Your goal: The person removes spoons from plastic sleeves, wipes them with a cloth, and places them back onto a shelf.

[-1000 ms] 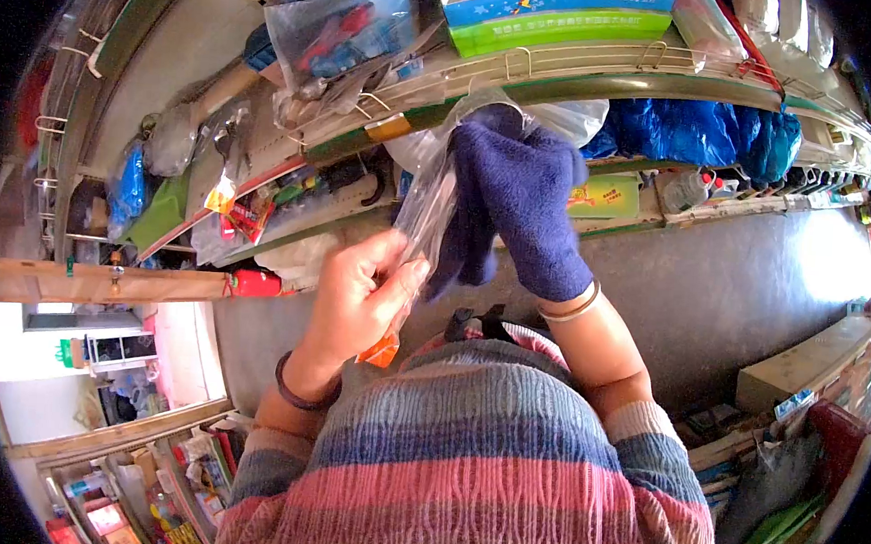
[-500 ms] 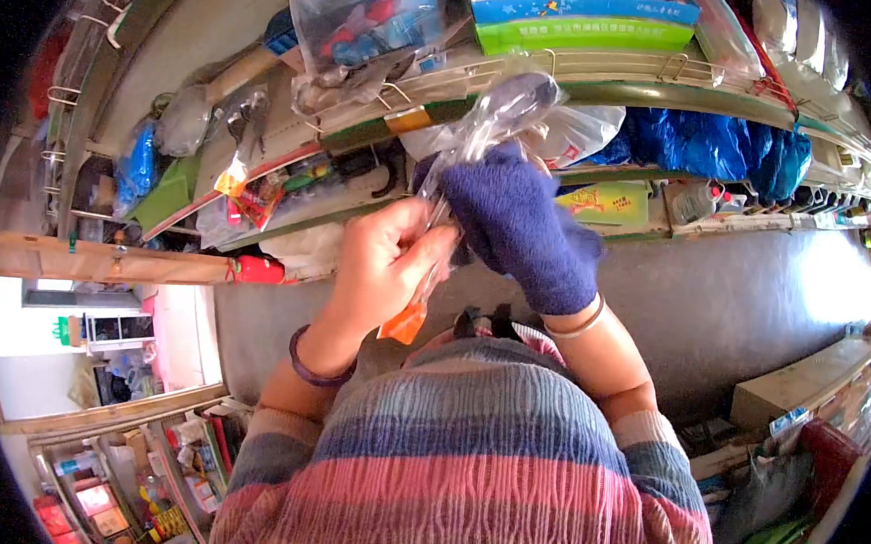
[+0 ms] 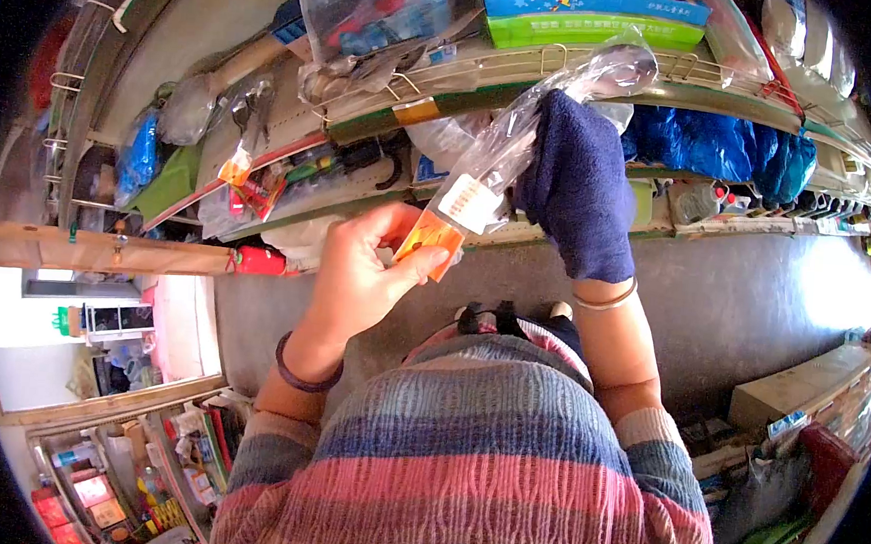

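Note:
My left hand point(image 3: 371, 263) is closed, with thumb and fingers pinching the orange label end of a packaged spoon point(image 3: 494, 136). The spoon lies slanted up to the right in a long clear wrapper, its rounded, shiny head point(image 3: 622, 72) at the far end. A white barcode sticker point(image 3: 468, 202) sits just above the orange label. My right hand is covered to the wrist by a dark blue cloth mitt point(image 3: 582, 196), which is against the right side of the wrapper. The fingers inside it are hidden.
Wire-fronted shelves point(image 3: 447, 83) run across ahead, holding bagged goods, a blue and green box point(image 3: 596, 18) and blue plastic bags point(image 3: 702, 149). A similar orange-tagged package point(image 3: 238, 165) hangs at left. An open doorway point(image 3: 102, 341) is left; a low box point(image 3: 803, 379) stands right.
The packaged spoon has swung up and right, and its orange label and barcode now face me. The blue-covered right hand has shifted right and turned more upright. My left hand still pinches the package.

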`<state>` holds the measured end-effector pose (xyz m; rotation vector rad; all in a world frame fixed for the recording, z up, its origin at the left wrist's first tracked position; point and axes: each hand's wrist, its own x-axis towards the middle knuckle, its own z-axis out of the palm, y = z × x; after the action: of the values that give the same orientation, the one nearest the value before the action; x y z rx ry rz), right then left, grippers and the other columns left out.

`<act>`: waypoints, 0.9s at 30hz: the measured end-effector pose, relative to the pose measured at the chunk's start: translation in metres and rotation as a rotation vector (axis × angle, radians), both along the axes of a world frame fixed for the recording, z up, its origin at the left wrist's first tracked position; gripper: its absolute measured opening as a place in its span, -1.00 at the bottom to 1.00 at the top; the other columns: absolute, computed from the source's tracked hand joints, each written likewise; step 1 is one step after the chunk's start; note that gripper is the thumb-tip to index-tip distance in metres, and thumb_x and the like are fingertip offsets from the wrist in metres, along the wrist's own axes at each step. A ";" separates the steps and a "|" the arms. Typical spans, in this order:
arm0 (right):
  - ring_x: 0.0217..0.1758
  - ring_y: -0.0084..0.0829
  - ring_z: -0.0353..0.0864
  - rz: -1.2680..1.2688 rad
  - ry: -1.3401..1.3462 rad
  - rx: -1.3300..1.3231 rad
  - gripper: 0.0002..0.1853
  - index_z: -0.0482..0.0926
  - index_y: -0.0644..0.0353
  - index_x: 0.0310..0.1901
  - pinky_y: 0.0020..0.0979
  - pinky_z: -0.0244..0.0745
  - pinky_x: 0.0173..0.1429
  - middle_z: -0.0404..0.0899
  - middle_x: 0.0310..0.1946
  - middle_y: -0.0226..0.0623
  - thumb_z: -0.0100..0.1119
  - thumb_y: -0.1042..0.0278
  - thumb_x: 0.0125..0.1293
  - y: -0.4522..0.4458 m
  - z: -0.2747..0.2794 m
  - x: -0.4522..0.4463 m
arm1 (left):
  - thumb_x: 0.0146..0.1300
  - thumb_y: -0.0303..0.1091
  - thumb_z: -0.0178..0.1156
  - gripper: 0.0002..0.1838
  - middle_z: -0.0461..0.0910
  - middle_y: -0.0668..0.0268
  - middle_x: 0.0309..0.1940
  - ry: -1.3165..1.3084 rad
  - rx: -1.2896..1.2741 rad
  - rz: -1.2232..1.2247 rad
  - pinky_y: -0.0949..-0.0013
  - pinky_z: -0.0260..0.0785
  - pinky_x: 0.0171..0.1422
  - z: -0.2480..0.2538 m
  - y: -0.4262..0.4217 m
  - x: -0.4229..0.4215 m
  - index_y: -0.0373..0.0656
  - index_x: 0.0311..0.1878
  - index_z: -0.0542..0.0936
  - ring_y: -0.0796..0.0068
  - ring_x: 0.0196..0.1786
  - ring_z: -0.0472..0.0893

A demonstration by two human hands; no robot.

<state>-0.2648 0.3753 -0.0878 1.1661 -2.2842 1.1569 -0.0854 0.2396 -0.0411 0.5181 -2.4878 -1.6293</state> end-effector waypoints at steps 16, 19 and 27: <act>-0.31 -0.05 0.53 0.272 0.239 -0.258 -0.78 0.54 0.10 -0.26 -0.13 0.41 -0.23 0.52 -0.46 -0.16 0.14 0.30 0.00 -0.014 0.001 0.004 | 0.09 -0.38 0.34 -0.84 0.56 0.46 -0.55 0.025 -0.013 -0.111 0.60 0.29 -0.41 -0.005 -0.014 -0.075 -0.27 -0.38 0.60 0.74 -0.50 0.47; -0.29 -0.06 0.54 0.267 0.256 -0.246 -0.73 0.54 0.11 -0.20 -0.14 0.43 -0.21 0.53 -0.41 -0.16 0.14 0.32 0.00 -0.012 -0.002 0.003 | 0.08 -0.42 0.32 -0.88 0.58 0.44 -0.51 -0.060 0.130 -0.143 0.58 0.28 -0.39 -0.005 -0.010 -0.078 -0.26 -0.35 0.62 0.72 -0.49 0.46; -0.07 -0.04 0.50 0.239 0.080 0.016 -0.62 0.49 0.26 -0.06 -0.18 0.39 0.03 0.53 -0.16 -0.09 0.18 0.33 0.05 0.006 -0.020 -0.019 | 0.12 -0.46 0.27 -0.92 0.60 0.40 -0.46 0.207 0.350 0.095 0.61 0.32 -0.40 -0.006 -0.027 -0.065 -0.21 -0.31 0.61 0.68 -0.48 0.53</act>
<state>-0.2836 0.3815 -0.1078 1.4962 -2.1426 1.1519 -0.1507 0.2125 -0.0471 0.4665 -2.0122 -1.9780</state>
